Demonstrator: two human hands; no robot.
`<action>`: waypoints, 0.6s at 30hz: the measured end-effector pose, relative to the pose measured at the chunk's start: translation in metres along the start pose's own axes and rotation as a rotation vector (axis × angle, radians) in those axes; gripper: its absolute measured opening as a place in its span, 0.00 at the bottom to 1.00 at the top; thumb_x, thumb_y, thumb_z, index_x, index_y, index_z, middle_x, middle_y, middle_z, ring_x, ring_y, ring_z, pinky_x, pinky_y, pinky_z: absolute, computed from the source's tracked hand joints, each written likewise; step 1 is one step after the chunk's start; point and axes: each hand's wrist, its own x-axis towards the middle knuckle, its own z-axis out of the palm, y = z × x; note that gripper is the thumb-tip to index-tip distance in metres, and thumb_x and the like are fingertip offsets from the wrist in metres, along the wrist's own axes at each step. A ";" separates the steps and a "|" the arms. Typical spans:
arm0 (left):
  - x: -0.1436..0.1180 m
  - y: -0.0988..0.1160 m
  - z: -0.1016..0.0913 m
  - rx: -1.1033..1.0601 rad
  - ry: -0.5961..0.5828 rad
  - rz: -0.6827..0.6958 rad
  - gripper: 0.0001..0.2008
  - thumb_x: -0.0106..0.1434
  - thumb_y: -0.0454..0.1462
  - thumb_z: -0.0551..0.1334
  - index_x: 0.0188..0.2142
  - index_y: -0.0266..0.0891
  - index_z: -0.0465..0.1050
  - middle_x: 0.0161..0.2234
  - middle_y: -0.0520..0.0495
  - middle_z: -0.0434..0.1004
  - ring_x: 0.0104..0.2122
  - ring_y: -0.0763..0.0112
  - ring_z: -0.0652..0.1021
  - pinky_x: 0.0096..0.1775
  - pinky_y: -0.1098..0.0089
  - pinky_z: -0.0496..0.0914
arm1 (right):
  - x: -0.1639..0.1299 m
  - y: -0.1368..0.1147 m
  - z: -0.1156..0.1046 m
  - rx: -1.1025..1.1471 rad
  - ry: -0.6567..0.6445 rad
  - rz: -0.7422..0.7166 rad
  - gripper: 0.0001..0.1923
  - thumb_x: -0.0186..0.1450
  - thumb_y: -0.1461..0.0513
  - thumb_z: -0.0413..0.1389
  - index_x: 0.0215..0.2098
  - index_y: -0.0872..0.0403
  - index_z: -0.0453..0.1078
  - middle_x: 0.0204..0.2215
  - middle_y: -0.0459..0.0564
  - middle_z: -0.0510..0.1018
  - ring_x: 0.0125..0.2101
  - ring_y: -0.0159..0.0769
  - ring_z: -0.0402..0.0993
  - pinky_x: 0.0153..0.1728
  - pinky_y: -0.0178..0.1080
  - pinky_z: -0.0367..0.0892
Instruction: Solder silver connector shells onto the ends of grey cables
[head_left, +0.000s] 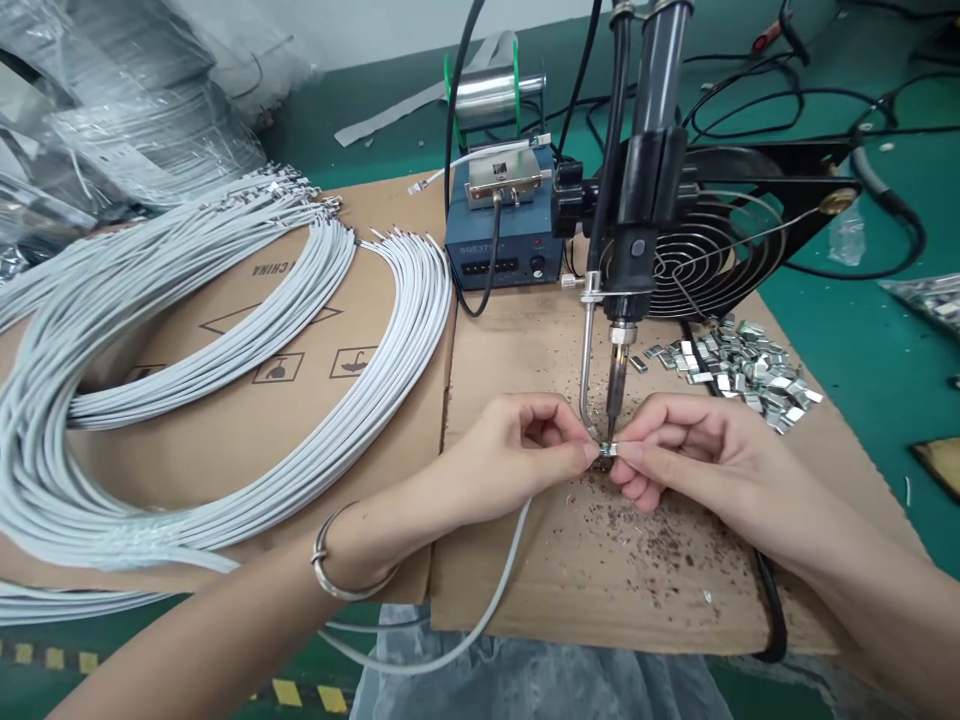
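Observation:
My left hand pinches the end of a white cable that loops down off the cardboard's front edge. My right hand pinches a small metal connector shell against that cable end. Both fingertips meet directly under the tip of a fixed soldering iron, with a thin metal feed tube beside it. A silver bangle sits on my left wrist.
A pile of metal shells lies right of the iron. Large bundles of white cables arc over the cardboard on the left. A blue soldering station, a solder spool and a black fan stand behind. Solder specks litter the cardboard.

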 end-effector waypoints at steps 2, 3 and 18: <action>0.000 0.000 0.000 0.004 0.012 -0.002 0.06 0.55 0.35 0.61 0.24 0.36 0.67 0.21 0.56 0.64 0.21 0.80 0.62 0.24 0.76 0.56 | 0.000 -0.002 0.000 -0.003 -0.002 0.008 0.06 0.57 0.61 0.60 0.26 0.56 0.70 0.21 0.50 0.79 0.20 0.31 0.76 0.20 0.30 0.74; 0.000 -0.001 0.001 0.009 0.018 -0.001 0.06 0.55 0.35 0.61 0.24 0.36 0.67 0.21 0.56 0.64 0.21 0.80 0.62 0.24 0.76 0.56 | 0.000 -0.003 0.000 -0.003 -0.005 0.015 0.06 0.57 0.61 0.60 0.25 0.56 0.70 0.21 0.50 0.79 0.20 0.31 0.76 0.20 0.30 0.75; -0.002 0.005 0.001 -0.002 0.011 -0.036 0.07 0.55 0.35 0.62 0.24 0.35 0.66 0.19 0.58 0.62 0.16 0.85 0.59 0.18 0.79 0.52 | -0.002 -0.005 0.000 0.091 -0.007 0.070 0.06 0.56 0.62 0.60 0.25 0.57 0.69 0.21 0.49 0.79 0.17 0.25 0.71 0.14 0.24 0.66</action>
